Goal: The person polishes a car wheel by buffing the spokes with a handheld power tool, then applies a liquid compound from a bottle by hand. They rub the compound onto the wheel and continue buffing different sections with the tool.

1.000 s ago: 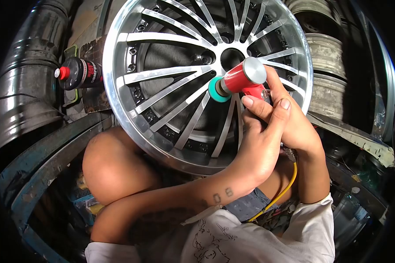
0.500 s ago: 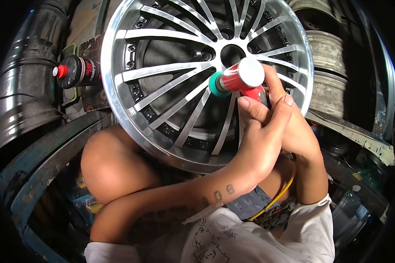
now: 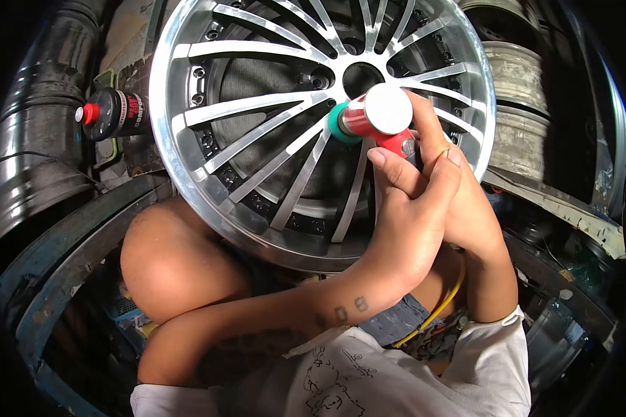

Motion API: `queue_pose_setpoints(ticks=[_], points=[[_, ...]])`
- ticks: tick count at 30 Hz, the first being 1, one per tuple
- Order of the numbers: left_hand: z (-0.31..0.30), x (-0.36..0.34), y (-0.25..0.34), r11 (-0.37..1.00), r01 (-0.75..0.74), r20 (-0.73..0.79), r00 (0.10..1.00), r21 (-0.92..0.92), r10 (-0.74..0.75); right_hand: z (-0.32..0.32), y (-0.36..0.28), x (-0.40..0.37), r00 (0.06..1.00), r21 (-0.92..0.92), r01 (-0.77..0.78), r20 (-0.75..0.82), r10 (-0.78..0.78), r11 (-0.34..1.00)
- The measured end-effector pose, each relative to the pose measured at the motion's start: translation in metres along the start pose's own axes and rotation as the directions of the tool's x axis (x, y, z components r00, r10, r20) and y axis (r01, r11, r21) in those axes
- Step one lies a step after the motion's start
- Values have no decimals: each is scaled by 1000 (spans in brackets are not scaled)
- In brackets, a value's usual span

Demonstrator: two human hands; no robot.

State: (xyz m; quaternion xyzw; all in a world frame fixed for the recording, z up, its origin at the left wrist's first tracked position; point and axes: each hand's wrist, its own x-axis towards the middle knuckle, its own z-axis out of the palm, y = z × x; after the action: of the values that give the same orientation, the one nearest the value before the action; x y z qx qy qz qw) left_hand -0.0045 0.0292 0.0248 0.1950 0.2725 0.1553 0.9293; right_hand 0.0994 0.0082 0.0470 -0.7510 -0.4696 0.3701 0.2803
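Red polisher point(image 3: 366, 119), gripped by both closed hands, left hand point(image 3: 410, 222) over right hand point(image 3: 469, 208), steadying its green pad point(image 3: 336, 124) against an alloy wheel point(image 3: 163, 104) spoke.

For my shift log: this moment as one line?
left hand, right hand: clasp red polisher | green pad: on alloy wheel spoke near hub | black bottle: beside wheel

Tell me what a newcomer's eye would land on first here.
The big shiny multi-spoke alloy wheel fills the upper middle, just above the person's bare knee. Near its hub, the right hand and left hand clasp a red polisher whose green pad sits against a spoke. A black bottle with a red cap lies just left of the wheel.
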Motion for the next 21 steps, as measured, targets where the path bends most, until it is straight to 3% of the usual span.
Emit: queue_pose_setpoints(ticks=[16,19,21], points=[[-5,5,-11,998,-42,-19,999,49,43,-3,-4,0,998,71,-49,33,47,996],[2,4,-10,999,-26,-99,995,-39,22,-5,-13,1,986,83,-164,43,161,983],[9,5,-11,993,-86,-170,983,-80,71,-3,-8,-1,994,60,-108,35,106,992]])
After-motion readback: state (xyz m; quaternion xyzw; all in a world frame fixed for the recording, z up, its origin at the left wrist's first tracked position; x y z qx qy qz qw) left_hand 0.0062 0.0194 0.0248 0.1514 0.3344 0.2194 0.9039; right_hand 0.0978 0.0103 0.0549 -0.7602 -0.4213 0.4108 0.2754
